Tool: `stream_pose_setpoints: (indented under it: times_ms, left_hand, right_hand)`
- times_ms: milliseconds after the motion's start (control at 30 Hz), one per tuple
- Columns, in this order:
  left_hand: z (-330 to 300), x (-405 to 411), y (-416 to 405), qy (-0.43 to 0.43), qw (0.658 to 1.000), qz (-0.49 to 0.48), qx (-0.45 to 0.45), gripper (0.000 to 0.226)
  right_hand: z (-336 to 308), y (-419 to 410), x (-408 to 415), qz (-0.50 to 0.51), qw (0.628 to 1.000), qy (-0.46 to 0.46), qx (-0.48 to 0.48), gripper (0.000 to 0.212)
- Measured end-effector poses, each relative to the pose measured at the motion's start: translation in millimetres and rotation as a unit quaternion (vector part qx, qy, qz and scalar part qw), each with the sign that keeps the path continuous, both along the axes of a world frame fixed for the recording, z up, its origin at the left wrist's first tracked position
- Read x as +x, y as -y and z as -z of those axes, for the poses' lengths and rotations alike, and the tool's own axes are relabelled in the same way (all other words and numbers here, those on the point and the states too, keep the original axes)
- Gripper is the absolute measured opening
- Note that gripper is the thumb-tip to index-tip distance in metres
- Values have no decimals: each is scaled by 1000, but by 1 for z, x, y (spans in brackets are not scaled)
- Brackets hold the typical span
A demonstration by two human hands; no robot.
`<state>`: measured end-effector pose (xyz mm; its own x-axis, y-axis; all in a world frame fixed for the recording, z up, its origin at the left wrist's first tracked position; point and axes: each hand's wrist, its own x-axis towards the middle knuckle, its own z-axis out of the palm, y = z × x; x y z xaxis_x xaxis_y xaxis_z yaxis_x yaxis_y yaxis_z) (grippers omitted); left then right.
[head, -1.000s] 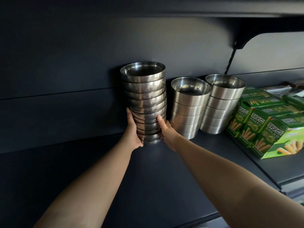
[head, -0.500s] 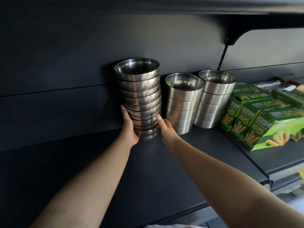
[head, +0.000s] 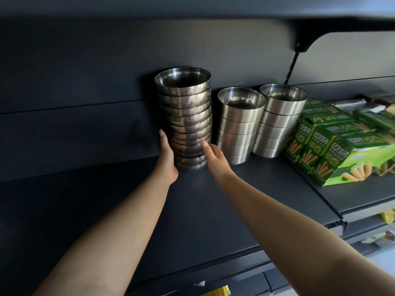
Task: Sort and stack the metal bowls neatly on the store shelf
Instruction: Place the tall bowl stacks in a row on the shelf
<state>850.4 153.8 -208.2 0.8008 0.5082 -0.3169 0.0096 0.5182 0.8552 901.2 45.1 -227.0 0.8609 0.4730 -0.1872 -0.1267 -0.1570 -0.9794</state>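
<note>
A tall stack of shiny metal bowls (head: 188,116) stands on the dark shelf (head: 213,210) against the back panel. My left hand (head: 167,159) lies flat against the stack's lower left side. My right hand (head: 215,157) touches its lower right side with fingers stretched out, so the stack sits between both hands. Right of it stand two shorter stacks of straight-sided metal bowls, one in the middle (head: 240,124) and one further right (head: 280,118). The middle stack is close to my right hand.
Green snack boxes (head: 342,146) fill the neighbouring shelf section on the right, close to the rightmost bowl stack. A shelf bracket (head: 299,48) hangs above them. Another shelf board runs overhead. The shelf left of the tall stack is bare dark metal.
The view has shifted slightly. Both hands stay on the tall stack, which now rests on the shelf a bit further from the middle stack.
</note>
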Motion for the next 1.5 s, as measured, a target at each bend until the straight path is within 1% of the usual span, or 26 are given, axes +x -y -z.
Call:
stream_pose_setpoints:
  times_ms: [33,133,167,200,233,267,300,367,433,500,533,633,733,833,933,967,1100,1200,1267,1300,1400,1433,1500]
  left_hand:
    - [2,-3,0,-11,1000,-19,23,70]
    - [11,-14,1,-64,982,-53,170,57]
    - [14,-20,2,-64,976,-54,202,55]
    - [16,-26,3,-60,972,-49,221,54]
    - [18,-33,5,-58,967,-48,243,52]
    - [19,-41,5,-64,957,-45,281,50]
    - [18,-49,6,-82,937,-37,339,46]
    - [15,-66,9,-133,883,-25,450,40]
    - [10,-84,15,-165,832,-23,529,35]
    - [5,-104,22,-167,785,-33,596,29]
    - [2,-115,26,-165,766,-42,620,25]
    - [-7,-151,42,-171,736,-93,649,19]
    - [-16,-192,62,-196,707,-131,667,23]
    - [-21,-234,82,-223,682,-137,683,26]
    - [-21,-278,99,-263,675,-135,676,31]
    - [-20,-292,102,-276,673,-136,673,32]
    - [-18,-345,102,-322,675,-155,645,35]
    - [-14,-389,93,-357,666,-162,635,33]
    - [-11,-417,80,-364,664,-168,630,31]
    - [-10,-430,72,-362,669,-173,626,31]
    - [-10,-465,47,-354,696,-175,600,31]
    - [-10,-476,36,-352,700,-174,597,30]
    - [-12,-497,11,-339,707,-177,595,29]
  right_hand:
    - [0,1,-2,8,1000,8,-10,68]
    - [1,5,-5,16,993,88,-77,21]
    - [0,6,-7,13,987,112,-111,13]
    - [-1,8,-11,0,981,129,-143,15]
    - [-3,11,-16,-11,974,147,-171,27]
    - [-5,15,-21,-17,965,171,-196,34]
    - [-8,19,-27,-20,956,201,-211,37]
    - [-12,26,-39,-33,938,257,-232,34]
    - [-14,32,-52,-55,910,312,-268,30]
    - [-15,38,-65,-71,888,349,-290,25]
    - [-17,42,-73,-76,882,361,-293,24]
    - [-26,57,-97,-95,870,391,-286,25]
    - [-36,74,-122,-133,843,435,-288,26]
    - [-43,85,-152,-164,827,461,-276,26]
    - [-45,92,-186,-208,822,455,-273,31]
    - [-44,92,-198,-228,815,455,-277,33]
    - [-48,84,-242,-293,766,469,-327,48]
    - [-48,70,-276,-308,750,482,-332,51]
    - [-43,55,-298,-316,749,483,-325,50]
    - [-41,47,-308,-315,753,478,-324,51]
    - [-35,18,-342,-322,754,465,-335,46]
    - [-32,8,-354,-322,758,458,-334,44]
    - [-28,-12,-379,-312,780,435,-324,47]
